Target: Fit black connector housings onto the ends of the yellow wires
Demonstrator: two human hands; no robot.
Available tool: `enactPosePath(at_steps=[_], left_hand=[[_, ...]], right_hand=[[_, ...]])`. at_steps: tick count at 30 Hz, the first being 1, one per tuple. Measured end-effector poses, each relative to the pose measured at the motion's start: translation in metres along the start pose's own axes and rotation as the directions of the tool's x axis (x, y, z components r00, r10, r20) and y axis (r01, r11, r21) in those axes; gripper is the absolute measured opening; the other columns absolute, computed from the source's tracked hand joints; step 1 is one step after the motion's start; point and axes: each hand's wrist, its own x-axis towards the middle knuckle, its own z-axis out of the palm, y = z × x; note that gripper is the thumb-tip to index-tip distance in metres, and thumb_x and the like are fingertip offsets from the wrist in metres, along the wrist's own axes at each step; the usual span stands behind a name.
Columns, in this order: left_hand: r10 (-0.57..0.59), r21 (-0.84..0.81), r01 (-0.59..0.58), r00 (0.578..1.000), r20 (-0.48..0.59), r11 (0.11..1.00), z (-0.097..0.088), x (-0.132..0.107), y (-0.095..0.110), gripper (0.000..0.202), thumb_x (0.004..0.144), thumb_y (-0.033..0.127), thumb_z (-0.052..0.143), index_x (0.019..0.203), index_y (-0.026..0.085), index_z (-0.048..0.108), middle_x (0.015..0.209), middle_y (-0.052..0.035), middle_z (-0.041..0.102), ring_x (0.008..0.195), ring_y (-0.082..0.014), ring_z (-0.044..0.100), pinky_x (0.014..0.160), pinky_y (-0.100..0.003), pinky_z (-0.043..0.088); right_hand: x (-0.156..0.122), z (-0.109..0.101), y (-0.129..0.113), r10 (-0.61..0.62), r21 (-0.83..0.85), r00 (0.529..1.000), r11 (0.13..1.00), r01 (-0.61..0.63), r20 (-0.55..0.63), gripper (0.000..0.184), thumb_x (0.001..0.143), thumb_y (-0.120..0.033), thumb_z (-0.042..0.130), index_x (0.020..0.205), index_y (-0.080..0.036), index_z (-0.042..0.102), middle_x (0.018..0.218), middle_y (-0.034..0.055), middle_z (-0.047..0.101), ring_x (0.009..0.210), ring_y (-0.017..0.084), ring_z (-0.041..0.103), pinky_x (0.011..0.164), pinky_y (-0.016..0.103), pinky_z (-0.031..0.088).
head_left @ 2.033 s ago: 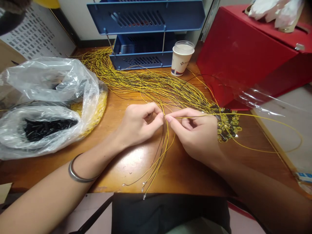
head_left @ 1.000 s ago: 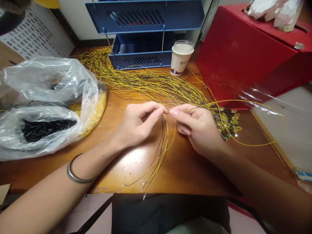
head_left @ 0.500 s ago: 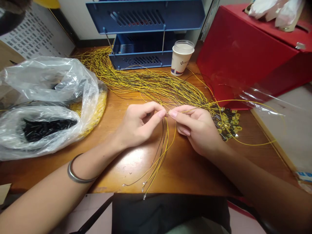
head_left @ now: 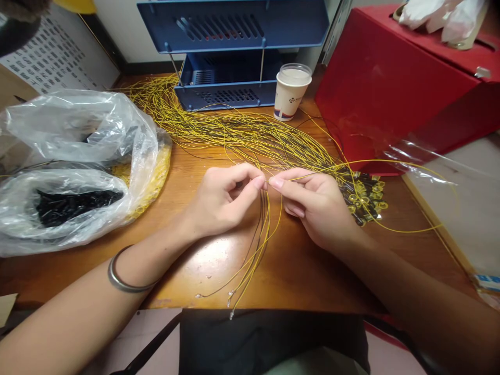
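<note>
One thin yellow wire (head_left: 414, 230) runs from the pinching fingertips of the right hand (head_left: 316, 208) at frame centre and loops wide to the right, clear of the table. A small bundle (head_left: 255, 255) of yellow and dark wires, pinched by the left hand (head_left: 224, 200), trails to lower centre, its bare metal tips lying at the table edge.

Paper cup (head_left: 292, 91) beside blue trays (head_left: 234, 26); red box (head_left: 390, 88) right.
</note>
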Motion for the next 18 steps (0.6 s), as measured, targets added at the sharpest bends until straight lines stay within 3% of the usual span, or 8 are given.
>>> enactPosePath(at_steps=[6, 12, 18], left_hand=[[-0.1, -0.124, 0.103, 0.994, 0.035, 0.987, 0.0, 0.0, -0.005, 0.019, 0.094, 0.028, 0.053, 0.084, 0.016, 0.064, 0.062, 0.002, 0.053, 0.053, -0.0086, 0.044, 0.05, -0.022, 0.036], [-0.249, -0.422, 0.287, 0.958, 0.143, 0.86, 0.004, -0.003, -0.019, 0.024, 0.096, 0.022, 0.036, 0.106, 0.02, 0.058, 0.062, 0.0038, 0.038, 0.051, -0.0108, 0.038, 0.047, -0.024, 0.039], [-0.267, -0.412, 0.28, 0.959, 0.09, 0.867, 0.011, 0.0, -0.018, 0.017, 0.097, 0.025, 0.05, 0.114, 0.02, 0.053, 0.066, 0.0042, 0.048, 0.051, -0.0083, 0.045, 0.048, -0.022, 0.042]], right_hand=[[0.002, -0.003, 0.003, -0.041, -0.039, 0.999, 0.998, 0.04, -0.025, 0.013, 0.075, -0.028, 0.076, 0.075, -0.016, 0.07, 0.043, -0.0089, 0.039, 0.04, 0.005, 0.027, 0.041, 0.024, 0.015], [0.004, -0.004, 0.006, -0.056, -0.051, 0.989, 0.997, 0.05, -0.138, 0.013, 0.076, -0.026, 0.076, 0.077, -0.015, 0.068, 0.048, -0.0074, 0.041, 0.042, 0.005, 0.026, 0.042, 0.024, 0.014], [0.004, -0.005, 0.006, -0.084, -0.107, 0.981, 0.992, 0.065, -0.177, 0.014, 0.077, -0.028, 0.075, 0.079, -0.016, 0.068, 0.05, -0.0065, 0.042, 0.043, 0.006, 0.028, 0.042, 0.024, 0.016]])
